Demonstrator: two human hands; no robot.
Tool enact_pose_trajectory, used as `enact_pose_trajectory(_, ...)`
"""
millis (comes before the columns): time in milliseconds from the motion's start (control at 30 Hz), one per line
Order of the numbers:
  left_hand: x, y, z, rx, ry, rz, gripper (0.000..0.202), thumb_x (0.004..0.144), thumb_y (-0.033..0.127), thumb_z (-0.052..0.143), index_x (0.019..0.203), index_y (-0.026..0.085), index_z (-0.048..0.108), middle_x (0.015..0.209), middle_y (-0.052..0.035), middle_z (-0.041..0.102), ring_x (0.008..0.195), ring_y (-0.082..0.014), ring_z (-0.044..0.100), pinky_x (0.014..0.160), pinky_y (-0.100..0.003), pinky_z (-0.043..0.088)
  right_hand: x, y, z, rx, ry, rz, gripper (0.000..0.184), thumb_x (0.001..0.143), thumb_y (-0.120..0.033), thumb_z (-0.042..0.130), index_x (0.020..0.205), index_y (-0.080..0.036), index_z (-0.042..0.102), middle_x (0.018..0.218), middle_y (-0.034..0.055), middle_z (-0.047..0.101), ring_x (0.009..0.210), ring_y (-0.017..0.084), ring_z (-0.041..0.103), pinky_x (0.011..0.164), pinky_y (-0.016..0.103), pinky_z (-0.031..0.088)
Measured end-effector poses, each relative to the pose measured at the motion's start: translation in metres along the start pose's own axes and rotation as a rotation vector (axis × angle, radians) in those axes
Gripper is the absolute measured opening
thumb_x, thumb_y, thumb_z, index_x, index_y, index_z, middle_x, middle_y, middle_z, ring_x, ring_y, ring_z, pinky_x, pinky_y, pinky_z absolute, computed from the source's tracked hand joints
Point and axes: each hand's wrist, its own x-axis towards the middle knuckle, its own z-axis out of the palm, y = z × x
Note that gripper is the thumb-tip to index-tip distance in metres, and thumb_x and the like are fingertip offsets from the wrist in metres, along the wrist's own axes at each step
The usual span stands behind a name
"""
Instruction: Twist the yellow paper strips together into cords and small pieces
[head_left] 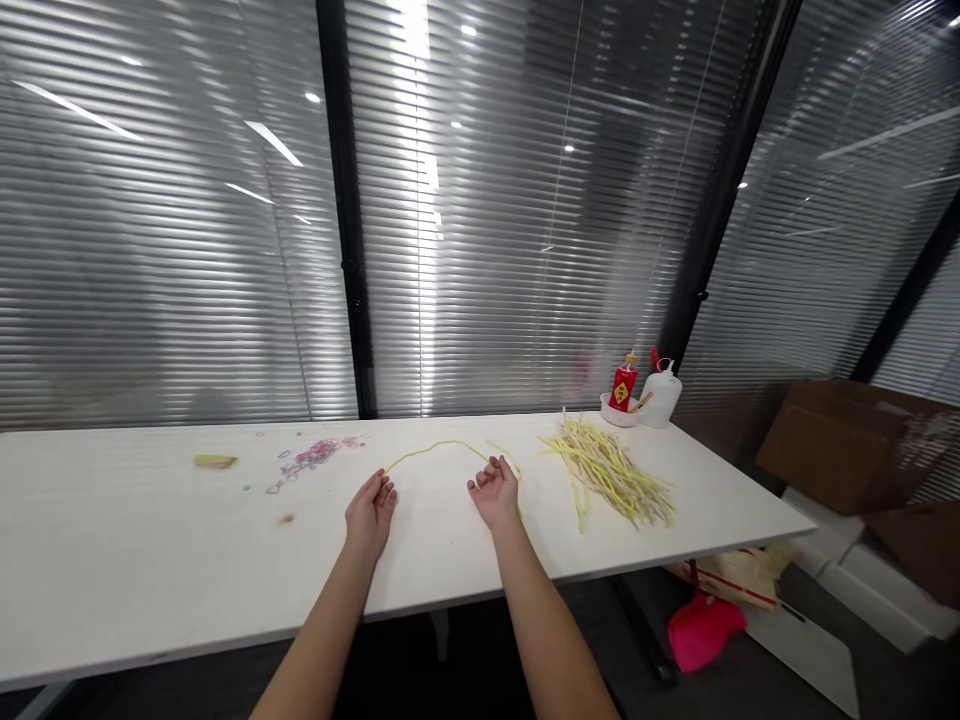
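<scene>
Fingers (384, 488) of left hand (371, 512): loosely spread, half open, palm turned inward. The tips sit at the near end of a yellow strand (435, 446); I cannot tell whether they touch it or just stop short.

Fingers (487, 472) of right hand (495, 492): curled in more, at the strand's other end. A pinch is possible, but the view is too small to say.

Strand: lies on the white table (150, 560), left of the pile (611, 470) and near it, bowed in a shallow arch away from the person, one end at each hand.

Pile: a loose heap of many yellow and pale strands. Just behind it are a red bottle (623, 385) and a white bottle (660, 395), the red one in a small dish (616, 412). Farther left of the pile, beyond the strand, is a scatter of pink bits (315, 455); farther left again, a small yellow lump (215, 461).

Handling, as a judgement: the strand looks very light and thin, and pliable enough to hold a curve. It probably kinks if bent sharply. It lies flat on a smooth top, so it is awkward to lift from the middle. The ends are the better hold, with a fingertip pinch, one end per hand. Little force is needed. A loose grip would probably let it slide or spring.
</scene>
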Motion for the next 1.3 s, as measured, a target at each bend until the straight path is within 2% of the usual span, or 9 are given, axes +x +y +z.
enact_pose_trajectory(267,0.003,0.003,-0.002,-0.036,-0.031,-0.057,0.018,0.078,0.009,0.051,0.090,0.008,0.064,0.072,-0.0064,0.062,0.064,-0.0102,0.060,0.059,-0.021,0.052,0.006,0.004,-0.004,-0.106,-0.006,0.018,0.025,0.080,-0.043,0.053,0.095,-0.026,0.065,0.079,0.0000,0.059,0.063,0.010,0.051,0.063,0.027,0.042)
enact_pose_trajectory(433,0.005,0.003,-0.004,0.030,-0.058,-0.088,0.023,0.073,0.006,0.052,0.092,0.009,0.064,0.076,-0.0072,0.064,0.065,-0.0103,0.060,0.061,-0.021,0.052,0.001,0.005,0.001,-0.133,-0.085,0.053,0.027,0.080,-0.040,0.053,0.097,-0.024,0.066,0.092,0.0036,0.063,0.076,0.014,0.055,0.068,0.029,0.044)
enact_pose_trajectory(600,0.000,-0.002,-0.003,0.289,-0.148,-0.083,0.035,0.064,0.005,0.062,0.098,0.011,0.064,0.084,-0.0073,0.066,0.067,-0.0087,0.060,0.063,-0.018,0.048,-0.008,0.004,0.008,-0.161,-0.208,0.136,0.027,0.077,-0.034,0.057,0.100,-0.022,0.066,0.092,0.0032,0.063,0.076,0.013,0.056,0.068,0.028,0.045)
enact_pose_trajectory(700,-0.007,-0.007,-0.001,0.509,-0.271,-0.015,0.044,0.060,0.012,0.070,0.103,0.010,0.063,0.085,-0.0087,0.067,0.070,-0.0110,0.060,0.066,-0.020,0.046,-0.013,0.005,0.012,-0.215,-0.268,0.182,0.028,0.076,-0.029,0.061,0.102,-0.021,0.065,0.092,0.0029,0.063,0.073,0.012,0.056,0.064,0.027,0.044)
enact_pose_trajectory(800,-0.015,-0.011,0.001,0.695,-0.403,0.071,0.060,0.059,0.021,0.073,0.116,0.010,0.056,0.079,-0.0079,0.068,0.071,-0.0143,0.060,0.066,-0.024,0.045,-0.014,0.008,0.011,-0.246,-0.297,0.192,0.029,0.075,-0.028,0.062,0.103,-0.021,0.063,0.092,0.0023,0.063,0.073,0.012,0.056,0.063,0.027,0.045)
enact_pose_trajectory(900,-0.019,-0.012,0.003,0.766,-0.453,0.110,0.072,0.060,0.026,0.073,0.125,0.010,0.047,0.074,-0.0067,0.067,0.069,-0.0168,0.061,0.068,-0.028,0.045,-0.012,0.012,0.009,-0.271,-0.290,0.162,0.030,0.073,-0.026,0.065,0.103,-0.022,0.060,0.092,0.0015,0.063,0.071,0.012,0.057,0.062,0.028,0.045)
enact_pose_trajectory(967,-0.020,-0.012,0.003,0.781,-0.457,0.110,0.071,0.059,0.026,0.073,0.123,0.010,0.047,0.075,-0.0077,0.068,0.071,-0.0179,0.061,0.070,-0.030,0.045,-0.011,0.013,0.007,-0.280,-0.270,0.147,0.029,0.072,-0.026,0.066,0.100,-0.023,0.058,0.091,0.0009,0.063,0.069,0.012,0.058,0.061,0.027,0.045)
enact_pose_trajectory(1133,-0.017,-0.015,0.003,0.778,-0.448,0.083,0.050,0.056,0.027,0.074,0.101,0.010,0.060,0.078,-0.0100,0.068,0.073,-0.0184,0.062,0.073,-0.030,0.046,-0.009,0.014,0.006,-0.255,-0.209,0.115,0.031,0.069,-0.024,0.067,0.094,-0.026,0.049,0.082,-0.0025,0.063,0.066,0.013,0.060,0.060,0.028,0.045)
enact_pose_trajectory(1300,-0.012,-0.018,-0.001,0.772,-0.466,0.125,0.042,0.056,0.031,0.076,0.091,0.011,0.065,0.078,-0.0093,0.067,0.073,-0.0185,0.061,0.072,-0.030,0.046,-0.012,0.015,0.009,-0.311,-0.221,0.122,0.028,0.068,-0.026,0.068,0.091,-0.022,0.051,0.083,-0.0006,0.063,0.064,0.014,0.061,0.061,0.028,0.045)
